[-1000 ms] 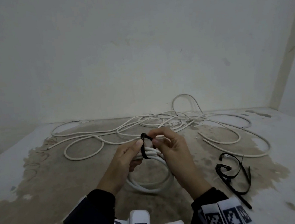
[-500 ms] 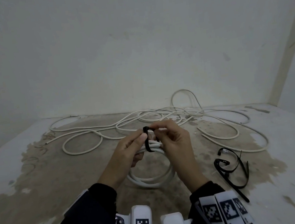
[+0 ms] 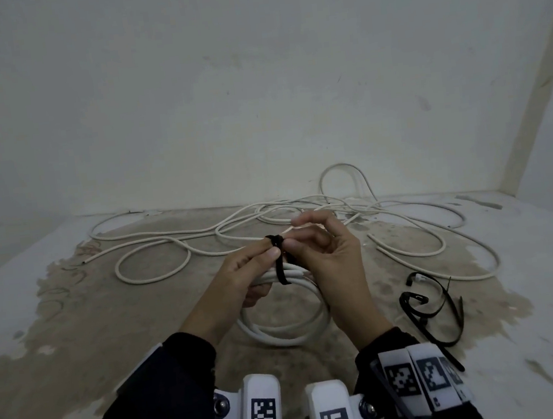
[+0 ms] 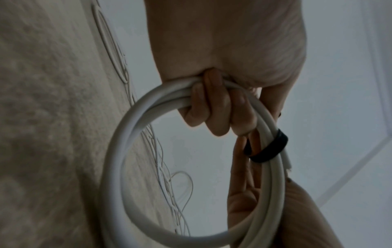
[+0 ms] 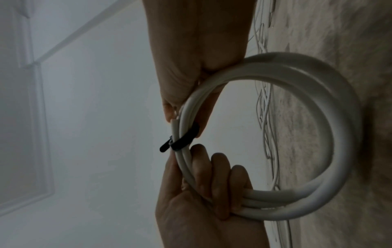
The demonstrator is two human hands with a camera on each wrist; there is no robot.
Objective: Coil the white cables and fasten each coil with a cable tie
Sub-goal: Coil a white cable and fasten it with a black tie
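A white cable coil (image 3: 284, 334) hangs upright between my two hands above the stained floor. A black cable tie (image 3: 280, 264) is looped round its top strands. My left hand (image 3: 270, 251) curls its fingers (image 4: 214, 109) round the coil, and its thumb and forefinger pinch the tie's upper end. My right hand (image 3: 293, 244) pinches the tie from the other side, forefinger lifted clear. In the left wrist view the tie (image 4: 270, 149) is a band round the strands. The right wrist view shows the tie (image 5: 183, 140) beside a cut cable end, with the coil (image 5: 341, 134) hanging below.
Loose white cables (image 3: 202, 232) sprawl tangled over the floor toward the back wall. Several spare black cable ties (image 3: 433, 310) lie on the floor to the right of my right wrist. A wall corner rises at the far right.
Both hands and the coil have lifted a little. My right forefinger has come off the tie and now points up. The tie stays looped round the strands.
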